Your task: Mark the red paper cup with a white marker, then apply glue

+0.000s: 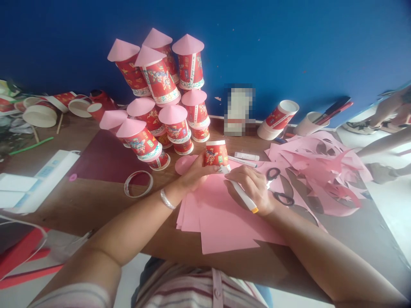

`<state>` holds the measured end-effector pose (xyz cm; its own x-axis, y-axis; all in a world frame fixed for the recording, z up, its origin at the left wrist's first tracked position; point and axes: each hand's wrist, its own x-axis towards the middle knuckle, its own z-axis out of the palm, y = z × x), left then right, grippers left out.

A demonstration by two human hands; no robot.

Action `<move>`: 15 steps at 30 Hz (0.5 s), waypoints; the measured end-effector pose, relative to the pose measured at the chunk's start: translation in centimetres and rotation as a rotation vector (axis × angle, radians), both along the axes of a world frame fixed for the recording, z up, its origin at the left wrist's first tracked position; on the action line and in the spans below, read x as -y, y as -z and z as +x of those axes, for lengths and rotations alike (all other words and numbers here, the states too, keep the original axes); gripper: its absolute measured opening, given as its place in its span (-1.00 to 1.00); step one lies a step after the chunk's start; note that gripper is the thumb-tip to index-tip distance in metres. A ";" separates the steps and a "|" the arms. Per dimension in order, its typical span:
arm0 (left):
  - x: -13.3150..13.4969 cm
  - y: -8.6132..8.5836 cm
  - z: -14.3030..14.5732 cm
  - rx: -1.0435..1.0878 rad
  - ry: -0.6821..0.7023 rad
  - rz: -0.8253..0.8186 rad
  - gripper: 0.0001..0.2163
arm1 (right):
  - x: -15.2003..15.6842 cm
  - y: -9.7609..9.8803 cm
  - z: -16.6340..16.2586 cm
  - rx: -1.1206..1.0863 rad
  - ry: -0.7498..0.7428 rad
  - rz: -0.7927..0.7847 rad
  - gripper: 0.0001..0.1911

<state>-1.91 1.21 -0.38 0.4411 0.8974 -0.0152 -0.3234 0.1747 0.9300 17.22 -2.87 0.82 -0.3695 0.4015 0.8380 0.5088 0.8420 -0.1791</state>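
My left hand is closed around a red patterned paper cup, which is turned upside down with its wide rim low. In my right hand is a white marker pen with an orange end, its tip side close to the cup's white rim band. Pink paper sheets lie stacked beneath both hands. Beside my right hand rest black-handled scissors, partly covered by the hand. A marker cap or white pen lies just behind the cup. The exact pen tip is hidden by my fingers.
Several red cup towers with pink cone roofs stand at the back left. A tape roll lies left of my arm. Pink paper scraps are heaped at right, near a pen cup. A blue wall closes off the back.
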 end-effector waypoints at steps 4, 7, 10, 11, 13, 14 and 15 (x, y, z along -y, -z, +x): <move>0.0 0.1 0.0 -0.019 -0.010 0.014 -0.66 | 0.0 -0.1 -0.1 0.021 0.006 0.023 -0.79; -0.1 0.3 0.0 -0.001 -0.018 -0.002 -0.71 | 0.0 -0.2 -0.1 0.034 0.011 0.033 -0.78; -0.2 0.4 -0.2 0.053 -0.010 -0.045 -0.79 | 0.1 -0.3 0.0 0.027 -0.008 0.039 -0.75; -0.2 0.3 -0.2 0.083 -0.002 -0.059 -0.81 | 0.1 -0.3 0.1 0.019 -0.010 0.036 -0.74; -0.3 0.2 -0.2 0.153 0.015 -0.076 -0.79 | 0.1 -0.4 0.1 0.006 -0.008 0.024 -0.71; -0.3 0.1 -0.2 0.184 0.017 -0.079 -0.78 | 0.1 -0.4 0.1 0.005 -0.006 0.019 -0.71; -0.3 0.0 -0.2 0.199 0.019 -0.079 -0.77 | 0.1 -0.4 0.1 0.006 -0.007 0.018 -0.71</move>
<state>-2.12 1.47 -0.37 0.4595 0.8881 0.0036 -0.4952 0.2529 0.8311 17.36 -2.95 1.18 -0.3776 0.3836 0.8428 0.5040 0.8486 -0.1604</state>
